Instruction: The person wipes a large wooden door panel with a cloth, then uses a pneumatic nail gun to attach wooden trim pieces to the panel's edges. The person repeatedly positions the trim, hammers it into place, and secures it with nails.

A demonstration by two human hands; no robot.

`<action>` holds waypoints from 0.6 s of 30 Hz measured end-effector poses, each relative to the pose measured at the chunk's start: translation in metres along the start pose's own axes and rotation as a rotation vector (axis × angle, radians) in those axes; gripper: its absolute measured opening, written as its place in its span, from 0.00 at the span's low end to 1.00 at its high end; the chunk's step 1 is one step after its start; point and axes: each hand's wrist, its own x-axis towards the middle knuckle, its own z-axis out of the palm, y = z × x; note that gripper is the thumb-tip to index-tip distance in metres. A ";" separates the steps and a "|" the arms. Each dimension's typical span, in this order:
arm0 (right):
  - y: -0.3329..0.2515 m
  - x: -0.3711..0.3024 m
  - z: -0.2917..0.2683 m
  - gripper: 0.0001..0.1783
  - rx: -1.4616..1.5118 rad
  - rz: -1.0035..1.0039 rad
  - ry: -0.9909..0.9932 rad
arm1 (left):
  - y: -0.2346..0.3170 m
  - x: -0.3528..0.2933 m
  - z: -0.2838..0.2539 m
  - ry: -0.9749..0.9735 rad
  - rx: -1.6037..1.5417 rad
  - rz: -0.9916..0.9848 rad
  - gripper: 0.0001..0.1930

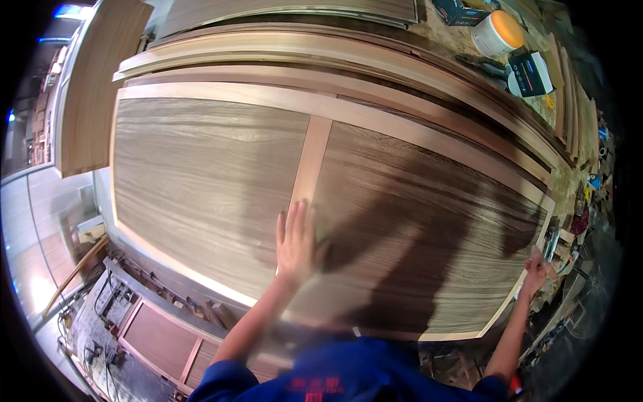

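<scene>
A large framed wooden door panel point(221, 161) lies flat before me, with dark grained fields and a pale frame. Its lighter middle rail point(311, 157) runs away from me between the two fields. My left hand point(297, 244) is laid flat at the near part of that rail, fingers stretched out. At the panel's right edge is my right hand point(536, 269), its fingers bunched together. What they hold, if anything, is too small to make out. Just beyond that hand lies a narrow metallic object point(552, 245).
Long wooden boards point(281, 50) are stacked along the panel's far side. A white tub with an orange lid point(497, 33) and a dark box point(530, 74) stand at far right. A tall wooden panel point(97, 87) rises at left. Another framed panel point(163, 338) lies lower left.
</scene>
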 end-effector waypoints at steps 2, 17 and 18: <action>-0.066 -0.069 0.045 0.19 -0.032 -0.019 -0.117 | -0.005 0.000 -0.002 -0.010 -0.024 0.027 0.50; -0.302 -0.315 0.235 0.08 0.300 0.245 -0.443 | -0.040 -0.003 0.018 -0.021 0.040 0.219 0.39; -0.306 -0.318 0.237 0.08 0.284 0.221 -0.465 | -0.040 -0.003 0.017 -0.025 0.035 0.213 0.39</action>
